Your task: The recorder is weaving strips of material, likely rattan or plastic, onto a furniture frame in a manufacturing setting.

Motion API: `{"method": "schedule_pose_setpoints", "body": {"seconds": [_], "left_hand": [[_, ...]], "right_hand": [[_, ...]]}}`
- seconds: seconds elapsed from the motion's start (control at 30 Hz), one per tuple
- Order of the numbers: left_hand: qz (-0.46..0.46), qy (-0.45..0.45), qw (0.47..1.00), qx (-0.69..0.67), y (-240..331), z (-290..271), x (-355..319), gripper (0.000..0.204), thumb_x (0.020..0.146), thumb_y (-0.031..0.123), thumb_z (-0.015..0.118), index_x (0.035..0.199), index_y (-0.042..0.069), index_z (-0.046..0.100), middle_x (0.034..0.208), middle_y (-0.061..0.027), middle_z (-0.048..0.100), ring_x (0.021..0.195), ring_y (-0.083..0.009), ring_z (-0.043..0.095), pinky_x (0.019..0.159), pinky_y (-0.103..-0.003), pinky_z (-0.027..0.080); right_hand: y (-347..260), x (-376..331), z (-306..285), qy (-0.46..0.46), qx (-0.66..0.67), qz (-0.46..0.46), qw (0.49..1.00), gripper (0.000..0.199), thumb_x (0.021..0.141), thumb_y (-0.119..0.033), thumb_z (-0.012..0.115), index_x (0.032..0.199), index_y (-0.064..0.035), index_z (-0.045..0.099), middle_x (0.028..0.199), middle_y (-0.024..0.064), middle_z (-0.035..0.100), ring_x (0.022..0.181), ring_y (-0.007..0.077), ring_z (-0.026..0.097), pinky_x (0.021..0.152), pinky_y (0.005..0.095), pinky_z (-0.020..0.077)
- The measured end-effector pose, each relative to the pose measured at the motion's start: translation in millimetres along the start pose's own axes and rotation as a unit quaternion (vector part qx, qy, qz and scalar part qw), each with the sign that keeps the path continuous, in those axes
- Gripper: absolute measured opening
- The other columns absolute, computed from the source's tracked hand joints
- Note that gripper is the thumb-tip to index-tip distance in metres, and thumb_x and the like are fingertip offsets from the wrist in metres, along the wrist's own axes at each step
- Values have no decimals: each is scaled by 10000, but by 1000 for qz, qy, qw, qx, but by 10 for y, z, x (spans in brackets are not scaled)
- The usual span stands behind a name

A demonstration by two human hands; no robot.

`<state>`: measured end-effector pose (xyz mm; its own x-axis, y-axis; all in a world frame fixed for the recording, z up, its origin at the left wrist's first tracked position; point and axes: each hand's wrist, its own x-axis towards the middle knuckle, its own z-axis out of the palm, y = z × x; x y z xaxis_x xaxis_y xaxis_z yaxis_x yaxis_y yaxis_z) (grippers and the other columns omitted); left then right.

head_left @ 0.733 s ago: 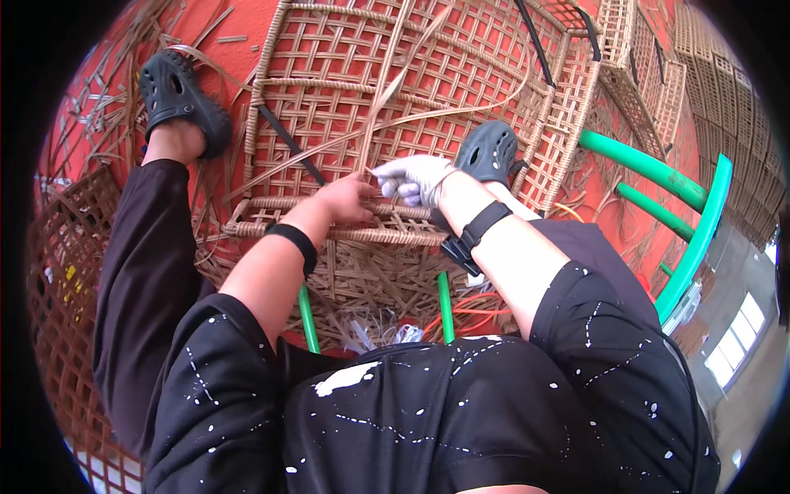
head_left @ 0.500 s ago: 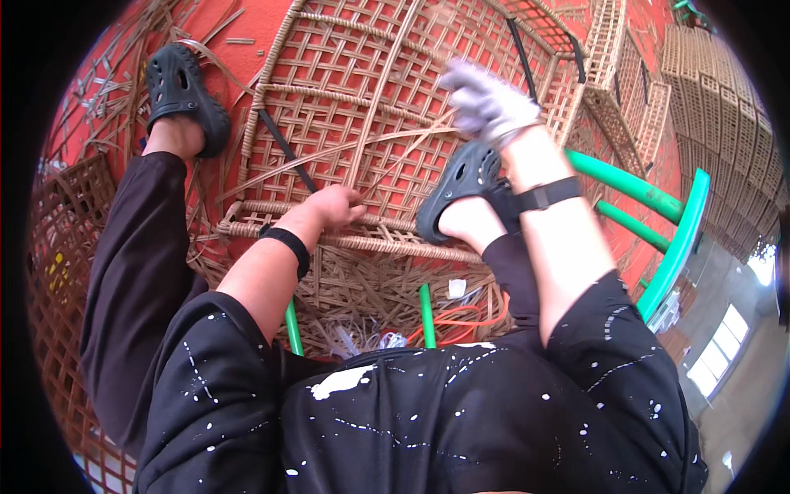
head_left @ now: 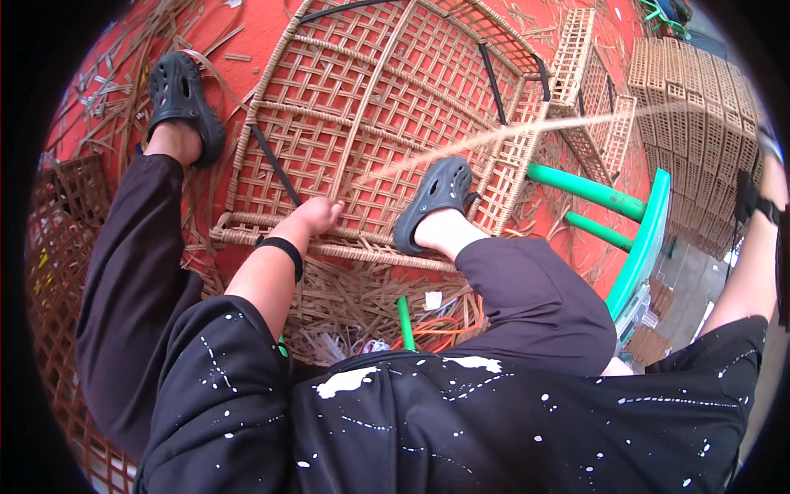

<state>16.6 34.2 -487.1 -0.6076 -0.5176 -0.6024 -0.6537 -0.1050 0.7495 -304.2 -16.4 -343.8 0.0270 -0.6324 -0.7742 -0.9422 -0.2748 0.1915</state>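
A woven rattan basket panel (head_left: 329,107) with raised sides lies on the red floor in front of me. My left hand (head_left: 317,216) is bare and closed at its near edge, fingers curled against the weave; whatever is in them is hidden. A long light rattan strip (head_left: 535,128), blurred, stretches from the middle of the weave up to the right. Far out at the right rim, my gloved right hand (head_left: 770,148) appears to be gripping that strip's far end, though its fingers are mostly cut off. My right foot in a dark clog (head_left: 444,193) presses on the panel.
A green stool or chair frame (head_left: 642,247) stands at the right. Stacked woven baskets (head_left: 691,123) and another woven piece (head_left: 584,107) are beyond. Loose rattan scraps (head_left: 346,288) and an orange cord (head_left: 448,329) lie below the panel. A brown lattice basket (head_left: 58,272) is at the left.
My right hand has swung from above the panel far out to the right, and the strip now stretches after it. My left hand stays at the near edge, fingers more curled.
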Motion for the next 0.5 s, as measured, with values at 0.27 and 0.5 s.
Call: {"method": "schedule_pose_setpoints", "body": {"seconds": [0.27,0.5], "left_hand": [[-84,-55,993,-67,-54,-331,56,743,956,521,273,547,4,615,592,-117,612,696,-274,611,796,-364,457],[-43,-150,988,-11,195,-584,77,752,948,544,273,502,30,593,556,-89,596,658,-268,607,773,-360,466]], "right_hand": [[183,766,-1087,231,-158,-77,957,308,825,-254,593,1089,-97,605,966,85,611,850,198,598,729,321,497],[-1892,622,520,-113,531,-127,830,323,769,-146,571,1083,-135,644,859,108,659,751,202,624,688,314,500]]}}
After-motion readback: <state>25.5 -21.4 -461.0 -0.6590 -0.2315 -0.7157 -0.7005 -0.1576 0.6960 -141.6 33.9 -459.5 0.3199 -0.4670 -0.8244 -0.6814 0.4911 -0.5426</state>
